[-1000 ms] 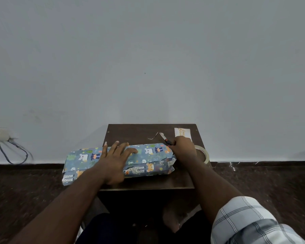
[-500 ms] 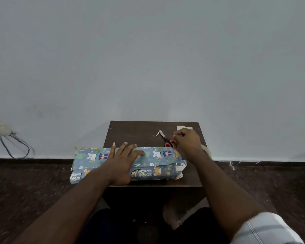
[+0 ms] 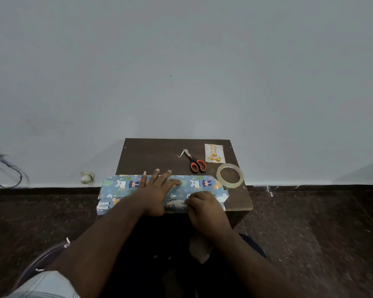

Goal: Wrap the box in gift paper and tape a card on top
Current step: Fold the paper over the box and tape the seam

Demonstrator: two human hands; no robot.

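Observation:
The box wrapped in blue animal-print gift paper (image 3: 199, 183) lies across the near edge of the small dark table (image 3: 159, 153), its left end overhanging. My left hand (image 3: 157, 190) rests flat on top of it with fingers spread. My right hand (image 3: 205, 208) sits on the near right part of the box, fingers curled onto the paper fold there; its fingertips are hidden. The card (image 3: 214, 153) with orange print lies at the back right of the table. A clear tape roll (image 3: 230, 175) lies to the right of the box, and red-handled scissors (image 3: 195, 162) lie behind it.
A small paper scrap (image 3: 179, 155) lies by the scissor tips. The table stands against a grey wall. A round white object (image 3: 86, 177) sits on the floor at the left by the wall, with cables (image 3: 7, 175) further left. Dark floor surrounds the table.
My right hand let go of the scissors, which now lie on the table, and came back to the near right part of the box. My left hand stayed flat on top.

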